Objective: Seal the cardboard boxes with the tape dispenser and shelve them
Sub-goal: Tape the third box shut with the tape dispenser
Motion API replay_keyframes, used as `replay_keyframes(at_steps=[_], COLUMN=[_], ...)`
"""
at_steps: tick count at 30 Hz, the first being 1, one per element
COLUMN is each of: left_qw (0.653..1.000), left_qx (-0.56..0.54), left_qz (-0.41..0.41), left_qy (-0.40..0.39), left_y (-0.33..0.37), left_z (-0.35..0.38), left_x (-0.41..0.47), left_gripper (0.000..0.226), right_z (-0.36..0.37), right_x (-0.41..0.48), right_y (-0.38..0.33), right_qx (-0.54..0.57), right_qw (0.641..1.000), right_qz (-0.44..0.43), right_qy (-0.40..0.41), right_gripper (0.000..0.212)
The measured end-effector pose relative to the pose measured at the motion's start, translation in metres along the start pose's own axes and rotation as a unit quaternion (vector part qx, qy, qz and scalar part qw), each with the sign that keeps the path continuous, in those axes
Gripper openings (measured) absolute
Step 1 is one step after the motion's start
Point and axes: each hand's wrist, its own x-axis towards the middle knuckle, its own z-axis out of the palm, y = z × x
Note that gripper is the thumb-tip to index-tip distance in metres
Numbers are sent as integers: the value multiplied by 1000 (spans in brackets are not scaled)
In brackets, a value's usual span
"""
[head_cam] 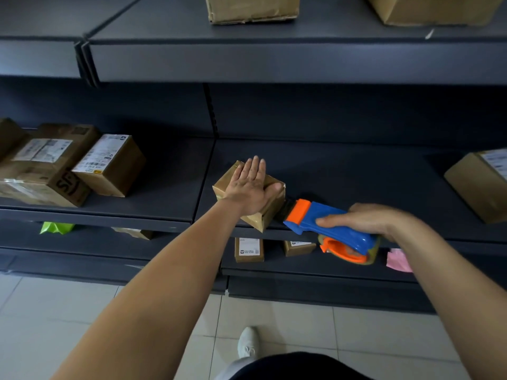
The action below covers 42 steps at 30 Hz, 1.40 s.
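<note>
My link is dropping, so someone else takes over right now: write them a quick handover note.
Left hand: flat, pressing down on the small cardboard box on the middle shelf.
Right hand: grips the tape dispenser, its orange nose at the box's right side.
Done: box is on the shelf; taping looks under way.
To do: finish the seal, set the box in place.
</note>
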Motion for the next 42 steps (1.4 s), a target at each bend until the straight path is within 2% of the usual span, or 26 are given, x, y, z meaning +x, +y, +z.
replay_keyframes(at_steps=[4,7,8,10,12,16,19,24,28,30,32,33,35,37,40,42], left_qw=[1000,1000,1000,1000,1000,1000,1000,999,999,1000,999,997,993,991,998,1000], left_qx=[-10,4,6,5,6,3,8,27,30,7,-47,-74,-118,-127,-40,-6], left_qz=[-14,-16,-17,-18,-22,-24,-25,-13,-4,7,13,14,24,44,55,22], left_qy=[-7,-6,-5,-4,-2,-5,0,-18,-23,-19,-21,-18,3,19,12,11], left_y=[1,1,1,2,2,6,8,13,17,14,11,9,5,1,-5,-12], left_z=[2,3,3,3,4,2,0,-1,2,2,-2,-5,-10,-10,-4,-2], left_x=[1,2,2,3,2,0,-2,-3,-4,-4,-2,-1,0,-1,-1,0], left_gripper=[105,104,101,98,97,95,93,83,76,74,68,62,52,51,51,56], right_z=[12,14,15,19,22,17,15,30,38,44,56,65,85,99,98,95], right_x=[18,25,27,27,28,37,52,80,84,77,72,73,80,89,102,103], right_y=[-35,-57,-62,-64,-57,-36,-29,-7,1,-9,-26,-36,-56,-64,-58,-55], right_qx=[-36,-74,-128,-277,-325,-238,-202,-237,-273,-255,-207,-190,-154,-125,-168,-201], right_qw=[999,997,991,951,925,933,920,910,880,858,830,822,848,882,888,890], right_qz=[8,17,19,34,48,28,19,31,56,-2,-149,-223,-323,-335,-309,-290], right_qy=[4,14,41,135,190,267,336,338,384,446,497,489,391,306,297,289], right_gripper=[43,44,46,52,54,52,50,47,61,58,46,43,45,49,51,51])
